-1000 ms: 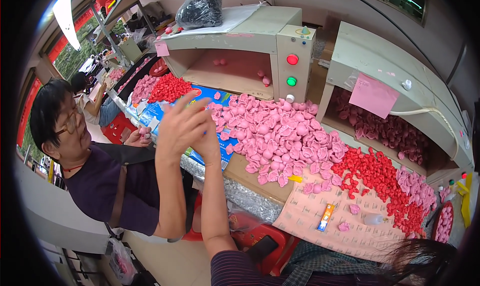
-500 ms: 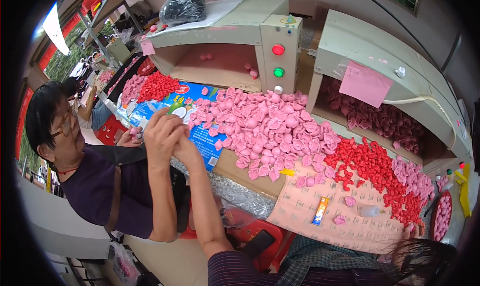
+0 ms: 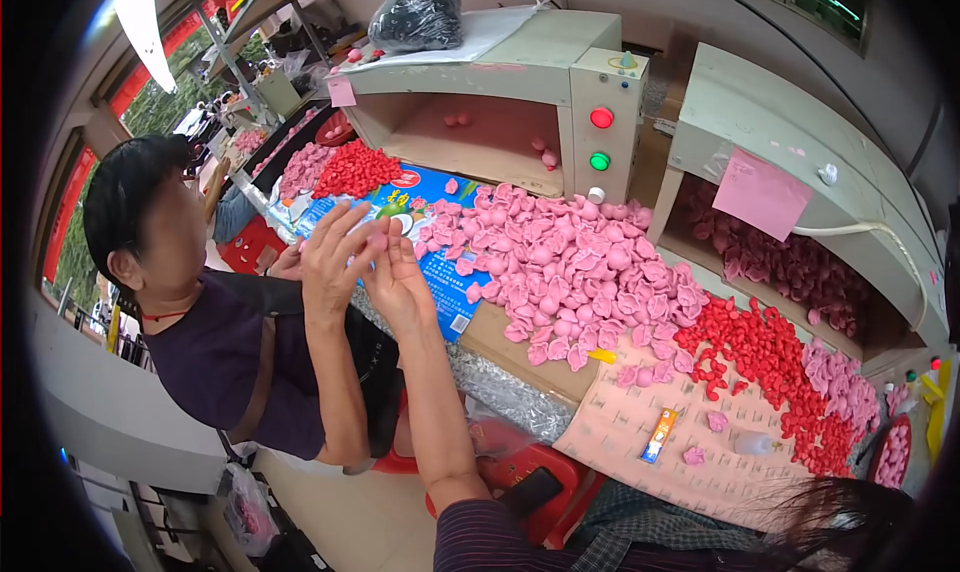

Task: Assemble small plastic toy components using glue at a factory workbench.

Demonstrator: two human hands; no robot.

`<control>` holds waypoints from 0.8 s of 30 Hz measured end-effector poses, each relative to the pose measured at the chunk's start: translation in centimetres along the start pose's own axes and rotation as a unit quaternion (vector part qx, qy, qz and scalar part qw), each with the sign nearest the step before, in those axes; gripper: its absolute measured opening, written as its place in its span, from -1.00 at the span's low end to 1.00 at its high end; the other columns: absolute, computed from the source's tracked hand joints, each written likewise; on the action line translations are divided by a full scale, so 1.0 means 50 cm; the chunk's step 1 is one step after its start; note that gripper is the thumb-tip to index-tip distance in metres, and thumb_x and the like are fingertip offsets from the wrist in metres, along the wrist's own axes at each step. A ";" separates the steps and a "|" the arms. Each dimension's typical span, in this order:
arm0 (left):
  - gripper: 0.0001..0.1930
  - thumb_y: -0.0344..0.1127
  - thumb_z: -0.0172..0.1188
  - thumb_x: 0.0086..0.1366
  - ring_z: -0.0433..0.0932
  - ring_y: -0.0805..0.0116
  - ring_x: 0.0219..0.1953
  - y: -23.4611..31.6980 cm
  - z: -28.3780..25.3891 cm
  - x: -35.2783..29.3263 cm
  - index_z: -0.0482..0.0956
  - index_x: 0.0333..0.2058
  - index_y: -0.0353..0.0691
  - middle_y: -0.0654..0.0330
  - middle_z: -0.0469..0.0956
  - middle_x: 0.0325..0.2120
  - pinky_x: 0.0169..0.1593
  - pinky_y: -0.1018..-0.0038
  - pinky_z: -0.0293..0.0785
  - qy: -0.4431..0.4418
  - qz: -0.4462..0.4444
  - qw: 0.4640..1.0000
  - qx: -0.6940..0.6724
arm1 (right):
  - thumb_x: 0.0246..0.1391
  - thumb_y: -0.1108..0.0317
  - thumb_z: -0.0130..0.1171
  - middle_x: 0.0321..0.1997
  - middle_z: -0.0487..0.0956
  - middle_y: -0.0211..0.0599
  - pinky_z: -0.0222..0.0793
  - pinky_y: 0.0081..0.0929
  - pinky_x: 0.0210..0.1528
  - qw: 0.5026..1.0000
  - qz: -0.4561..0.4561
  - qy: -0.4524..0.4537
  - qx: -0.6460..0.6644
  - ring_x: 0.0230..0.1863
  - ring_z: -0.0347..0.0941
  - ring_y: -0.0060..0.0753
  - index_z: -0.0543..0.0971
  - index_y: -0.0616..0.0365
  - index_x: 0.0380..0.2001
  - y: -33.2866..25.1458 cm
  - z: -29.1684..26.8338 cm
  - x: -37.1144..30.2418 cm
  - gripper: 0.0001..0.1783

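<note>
head: pink piece [image 3: 378, 241] now visible beside left hand [image 3: 398, 294]

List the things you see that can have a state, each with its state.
Left hand: raised, hold unclear
Pink pieces: heaped loose
Red pieces: heaped loose
Left machine: front open, few pieces inside
Right machine: front open, many pieces inside
Bag: filled
Note: stuck to right machine
Phone: screen dark
Tube: lying flat
Bottle: apparently on its side
</note>
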State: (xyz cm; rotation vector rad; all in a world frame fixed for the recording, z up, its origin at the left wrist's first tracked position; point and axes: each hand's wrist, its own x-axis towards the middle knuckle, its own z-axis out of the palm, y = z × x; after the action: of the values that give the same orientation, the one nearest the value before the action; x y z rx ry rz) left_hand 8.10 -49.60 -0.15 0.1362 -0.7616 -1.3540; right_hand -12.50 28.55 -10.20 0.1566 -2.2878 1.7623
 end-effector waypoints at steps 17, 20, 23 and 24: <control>-0.63 -0.28 0.02 0.45 0.53 0.21 0.02 -0.014 -0.057 0.008 0.40 0.12 -0.38 0.00 0.49 0.06 0.14 0.40 0.47 -0.080 -0.053 0.993 -0.065 | 0.27 0.42 0.13 0.06 0.51 -0.26 0.35 -0.53 0.12 1.000 0.002 -0.002 0.005 0.03 0.42 -0.48 0.44 0.29 0.12 0.001 0.011 0.012 -0.62; -0.61 -0.29 -0.01 0.46 0.51 0.21 0.08 -0.024 -0.090 0.012 0.37 0.15 -0.40 -0.01 0.47 0.10 0.18 0.36 0.44 -0.071 -0.040 0.996 -0.026 | 0.27 0.42 0.12 0.05 0.52 -0.27 0.35 -0.53 0.11 1.000 0.007 -0.001 0.001 0.02 0.42 -0.49 0.44 0.29 0.11 -0.042 0.039 0.008 -0.63; -0.60 -0.29 -0.01 0.46 0.51 0.18 0.09 -0.015 -0.112 0.002 0.36 0.16 -0.40 -0.03 0.47 0.10 0.18 0.34 0.45 -0.065 -0.044 0.997 -0.026 | 0.27 0.43 0.11 0.03 0.52 -0.29 0.36 -0.53 0.11 0.992 -0.017 0.012 -0.124 0.02 0.43 -0.50 0.45 0.29 0.10 -0.056 0.031 0.003 -0.65; -0.60 -0.29 -0.01 0.46 0.51 0.16 0.09 -0.013 -0.112 -0.003 0.36 0.16 -0.40 -0.03 0.47 0.10 0.18 0.34 0.46 -0.058 -0.045 0.997 -0.020 | 0.27 0.43 0.12 0.04 0.52 -0.29 0.36 -0.53 0.10 0.999 0.013 0.010 -0.049 0.02 0.43 -0.50 0.45 0.29 0.10 -0.032 0.023 0.006 -0.65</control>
State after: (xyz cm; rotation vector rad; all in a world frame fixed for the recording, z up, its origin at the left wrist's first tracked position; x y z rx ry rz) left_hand 10.72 -51.47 -4.79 0.0608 -0.8323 -1.4717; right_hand -12.56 27.03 -8.91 0.0917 -2.3665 1.6510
